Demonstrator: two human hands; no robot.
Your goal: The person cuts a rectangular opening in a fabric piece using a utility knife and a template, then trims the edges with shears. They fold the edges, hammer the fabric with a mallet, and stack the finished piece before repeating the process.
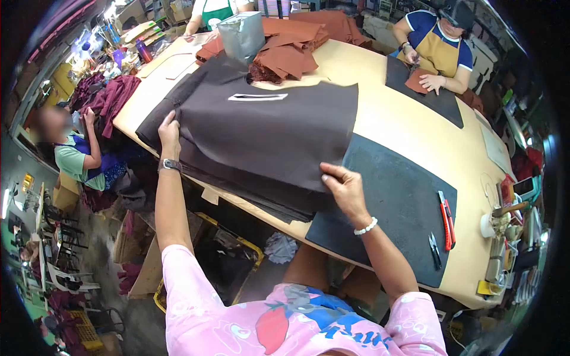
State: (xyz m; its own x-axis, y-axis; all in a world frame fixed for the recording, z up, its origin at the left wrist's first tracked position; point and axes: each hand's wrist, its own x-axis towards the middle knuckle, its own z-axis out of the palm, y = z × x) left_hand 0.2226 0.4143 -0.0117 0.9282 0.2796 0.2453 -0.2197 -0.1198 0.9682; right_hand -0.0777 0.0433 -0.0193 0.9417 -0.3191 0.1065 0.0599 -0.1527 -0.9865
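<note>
A large dark brown fabric sheet [267,142] spreads over a stack of similar dark sheets on the table. A narrow slot with a pale border is near its far side. At the sheet's left end, my left hand [170,135] is closed on its edge beside a folded-over layer. My right hand [347,190] pinches the near right corner between thumb and fingers, over the edge of a black cutting mat [380,213]. The right part of the sheet looks slightly raised. On the mat's right side lie a red utility knife [447,221] and small thread snips [435,250].
Reddish-brown fabric pieces [288,56] and a grey metal container [241,37] stand at the table's far side. Across the table, a co-worker [439,47] handles a brown piece on another mat. Another person [83,148] is at the left. A white cup [488,225] stands at the right edge.
</note>
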